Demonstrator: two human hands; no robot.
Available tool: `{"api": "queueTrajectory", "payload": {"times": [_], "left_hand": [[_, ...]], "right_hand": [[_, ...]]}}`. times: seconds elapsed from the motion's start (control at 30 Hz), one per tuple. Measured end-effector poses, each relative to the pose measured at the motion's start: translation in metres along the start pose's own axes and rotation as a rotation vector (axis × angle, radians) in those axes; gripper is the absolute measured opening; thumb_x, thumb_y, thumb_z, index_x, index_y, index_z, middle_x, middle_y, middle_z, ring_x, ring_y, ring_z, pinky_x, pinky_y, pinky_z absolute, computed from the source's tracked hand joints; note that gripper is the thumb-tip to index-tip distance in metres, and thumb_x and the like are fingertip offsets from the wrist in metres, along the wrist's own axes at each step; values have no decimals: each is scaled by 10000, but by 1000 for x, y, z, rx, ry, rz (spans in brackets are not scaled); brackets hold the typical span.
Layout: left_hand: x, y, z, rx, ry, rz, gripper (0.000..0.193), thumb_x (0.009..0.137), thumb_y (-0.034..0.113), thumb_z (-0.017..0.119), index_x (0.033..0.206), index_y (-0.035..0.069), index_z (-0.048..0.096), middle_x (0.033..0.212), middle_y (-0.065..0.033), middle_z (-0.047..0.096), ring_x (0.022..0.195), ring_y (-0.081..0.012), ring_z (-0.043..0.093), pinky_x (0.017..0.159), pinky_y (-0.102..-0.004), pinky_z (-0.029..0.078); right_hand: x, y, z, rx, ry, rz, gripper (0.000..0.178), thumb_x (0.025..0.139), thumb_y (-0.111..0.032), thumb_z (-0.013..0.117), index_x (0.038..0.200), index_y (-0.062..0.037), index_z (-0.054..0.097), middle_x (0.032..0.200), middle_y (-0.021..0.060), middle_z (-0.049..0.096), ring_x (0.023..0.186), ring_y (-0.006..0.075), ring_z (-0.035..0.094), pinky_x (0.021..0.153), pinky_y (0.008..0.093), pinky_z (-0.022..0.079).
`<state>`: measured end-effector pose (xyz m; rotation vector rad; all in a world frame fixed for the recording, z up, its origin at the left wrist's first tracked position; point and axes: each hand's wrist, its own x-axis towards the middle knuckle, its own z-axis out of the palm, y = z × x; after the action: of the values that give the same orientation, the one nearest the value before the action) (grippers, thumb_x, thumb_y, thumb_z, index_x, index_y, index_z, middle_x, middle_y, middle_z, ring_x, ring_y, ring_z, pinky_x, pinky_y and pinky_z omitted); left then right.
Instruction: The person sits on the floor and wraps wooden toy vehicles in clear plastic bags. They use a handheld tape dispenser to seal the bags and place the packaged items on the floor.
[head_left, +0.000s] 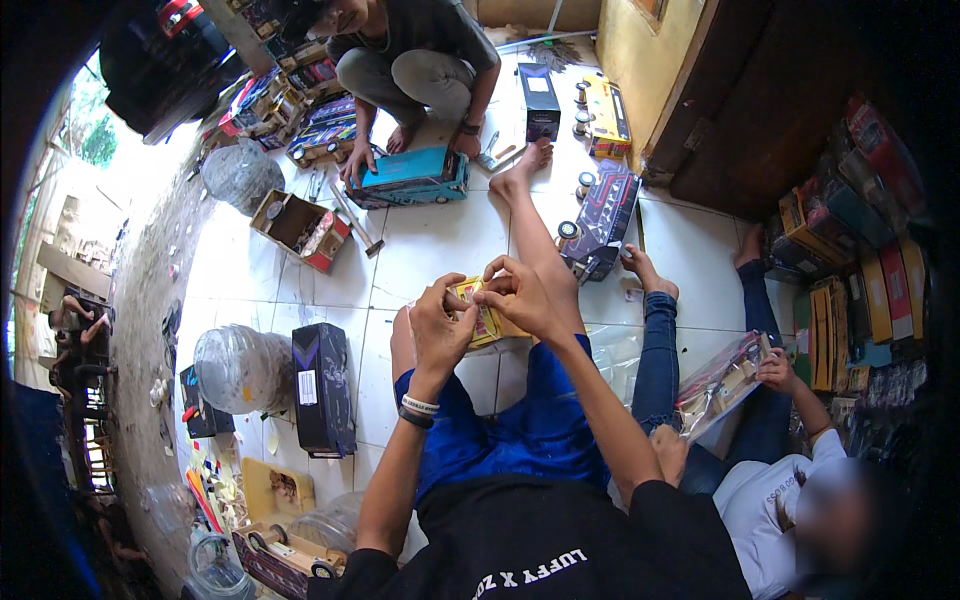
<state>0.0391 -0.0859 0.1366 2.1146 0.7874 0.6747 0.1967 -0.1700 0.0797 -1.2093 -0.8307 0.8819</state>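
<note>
My left hand and my right hand are close together over my lap, fingers bent and fingertips pinched. Something small and pale shows between them, too small to name. Just beneath lies a yellow piece with red markings, partly covered by my hands; whether they touch it I cannot tell. Dark and white bands circle my left wrist. Beyond my hands, a hammer rests on the tiles beside an open cardboard box.
Opposite, a squatting person holds a teal toy bus. Dark and yellow toy buses lie at the right. A dark box and a clear plastic jar stand left. At right, a seated person holds a clear plastic bag.
</note>
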Motion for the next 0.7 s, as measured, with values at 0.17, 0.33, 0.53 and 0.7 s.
{"api": "queueTrajectory", "payload": {"times": [0.17,0.33,0.53,0.7], "left_hand": [[6,-10,5,61,60,83,450,848,117,771,1257,-42,674,784,-127,748,743,-202,742,719,-340,579],[14,-24,9,122,15,-4,508,791,113,772,1247,-82,662,788,-119,755,731,-183,734,721,-306,569],[24,-22,3,56,-87,-65,490,783,147,776,1206,-74,668,775,-100,749,712,-183,717,745,-319,545],[14,-3,-5,251,-105,-28,317,822,161,761,1093,14,686,857,-87,735,855,-262,700,831,-360,474]], "right_hand": [[-29,-3,16,-575,119,-444,380,857,-101,815,1210,-41,688,1103,135,736,1026,274,692,908,395,558],[-29,-6,18,-643,117,-440,306,826,-114,820,1118,-59,747,1160,102,692,1090,314,628,986,433,518],[-19,-5,16,-767,92,-507,196,823,-120,800,1005,-75,746,1111,35,694,1073,278,625,921,423,493],[-16,-7,15,-989,82,-549,172,819,-160,798,974,-105,747,1095,-4,690,1094,237,612,887,418,449]]}}
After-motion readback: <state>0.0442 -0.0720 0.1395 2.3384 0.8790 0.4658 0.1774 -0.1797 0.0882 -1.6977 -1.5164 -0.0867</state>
